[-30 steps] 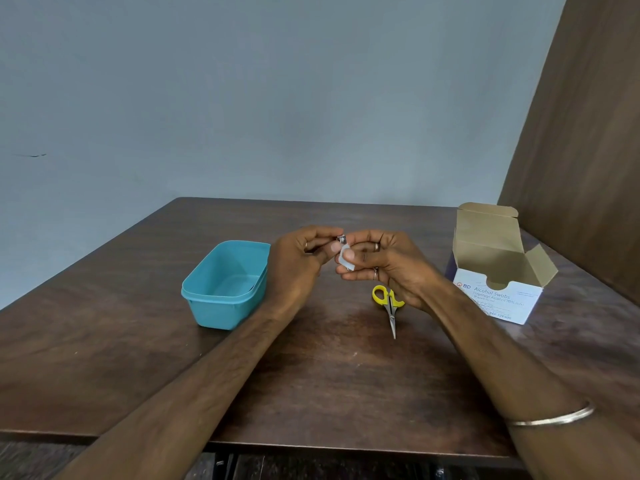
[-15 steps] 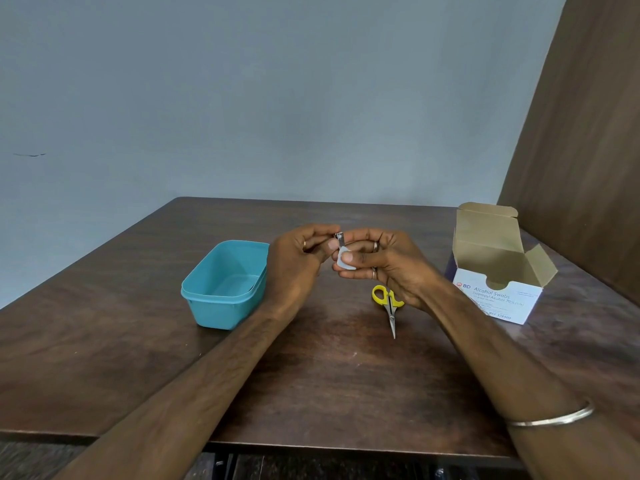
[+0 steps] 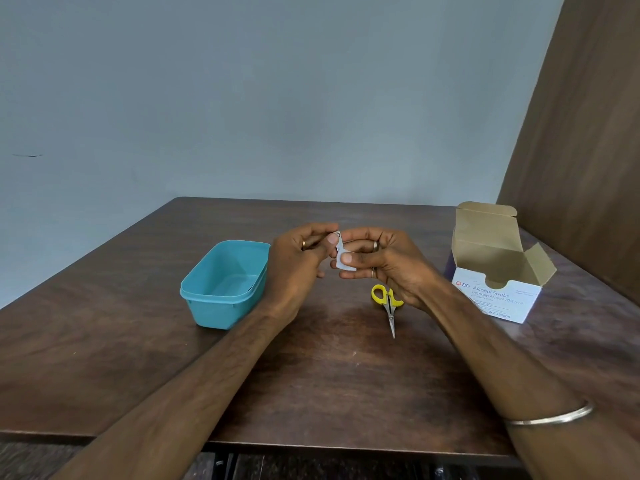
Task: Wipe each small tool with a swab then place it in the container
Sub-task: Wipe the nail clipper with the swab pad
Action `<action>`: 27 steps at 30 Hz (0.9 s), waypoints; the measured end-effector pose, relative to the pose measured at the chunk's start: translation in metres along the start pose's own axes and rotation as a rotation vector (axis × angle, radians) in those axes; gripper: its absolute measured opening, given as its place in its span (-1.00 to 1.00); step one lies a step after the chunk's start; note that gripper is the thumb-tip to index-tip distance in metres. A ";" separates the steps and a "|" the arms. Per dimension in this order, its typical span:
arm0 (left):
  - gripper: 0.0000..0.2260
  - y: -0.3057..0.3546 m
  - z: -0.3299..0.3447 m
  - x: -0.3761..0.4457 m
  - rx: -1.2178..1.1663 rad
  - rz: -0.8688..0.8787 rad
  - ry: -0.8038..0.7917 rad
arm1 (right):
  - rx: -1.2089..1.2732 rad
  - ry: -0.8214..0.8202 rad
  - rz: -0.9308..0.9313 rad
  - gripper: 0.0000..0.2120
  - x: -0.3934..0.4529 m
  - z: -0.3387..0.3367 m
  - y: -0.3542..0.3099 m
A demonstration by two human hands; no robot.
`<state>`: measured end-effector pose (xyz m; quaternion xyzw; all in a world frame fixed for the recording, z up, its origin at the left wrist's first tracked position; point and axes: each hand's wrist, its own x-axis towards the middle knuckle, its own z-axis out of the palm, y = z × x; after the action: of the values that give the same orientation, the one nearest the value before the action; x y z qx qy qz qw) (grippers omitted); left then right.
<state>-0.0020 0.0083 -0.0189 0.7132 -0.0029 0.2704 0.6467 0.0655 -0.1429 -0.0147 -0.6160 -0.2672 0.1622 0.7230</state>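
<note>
Both hands are raised above the middle of the dark wooden table (image 3: pixel 311 375), meeting fingertip to fingertip. The left hand (image 3: pixel 298 265) pinches a small metal tool (image 3: pixel 337 237) between thumb and forefinger; only its upper tip shows, so its type cannot be confirmed. Its visible part stands roughly upright, long axis running top to bottom with a slight lean. The right hand (image 3: pixel 384 265) holds a white swab (image 3: pixel 344 263) folded around the lower part of that tool, thumb pressed on the near face and fingers curled behind. Both hands are closed on what they hold, with no gap visible between fingers and object. Rings show on both hands, and a metal bangle (image 3: pixel 550 417) sits on the right forearm.

The yellow-handled scissors (image 3: pixel 388 303) lie flat on the table below the right hand, handles away from the person, closed blades pointing toward the near edge. The handles are partly hidden by the right hand; whether the hand touches them cannot be told.

The teal container (image 3: pixel 225 285) stands open on the left, just beside the left wrist, nothing visible inside. The alcohol swab box (image 3: pixel 498 271) stands on the right with its flaps open, well apart from the container.
</note>
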 end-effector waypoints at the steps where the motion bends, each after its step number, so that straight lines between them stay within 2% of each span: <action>1: -0.84 0.000 0.000 0.000 -0.005 0.002 -0.003 | 0.000 0.003 0.000 -0.72 0.000 0.000 0.000; 11: -0.76 -0.002 0.002 -0.003 -0.048 0.043 -0.090 | 0.088 0.072 0.005 -0.80 -0.001 0.003 0.001; 18: -0.74 -0.005 0.004 -0.004 -0.086 0.026 -0.134 | 0.026 0.075 -0.012 -0.79 -0.001 0.003 -0.002; 22: -0.74 -0.003 0.003 -0.003 -0.164 -0.004 -0.080 | -0.017 0.086 -0.007 -0.84 0.000 0.004 0.000; 25: -0.72 -0.003 0.004 -0.001 -0.117 0.004 -0.011 | -0.060 0.136 -0.042 -0.89 0.000 0.003 0.000; 27: -0.70 -0.004 0.005 -0.001 -0.059 0.026 0.030 | -0.091 0.191 -0.084 -0.86 0.000 0.000 -0.001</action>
<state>0.0008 0.0041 -0.0233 0.6897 -0.0103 0.2891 0.6638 0.0655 -0.1426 -0.0133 -0.6493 -0.2297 0.0600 0.7225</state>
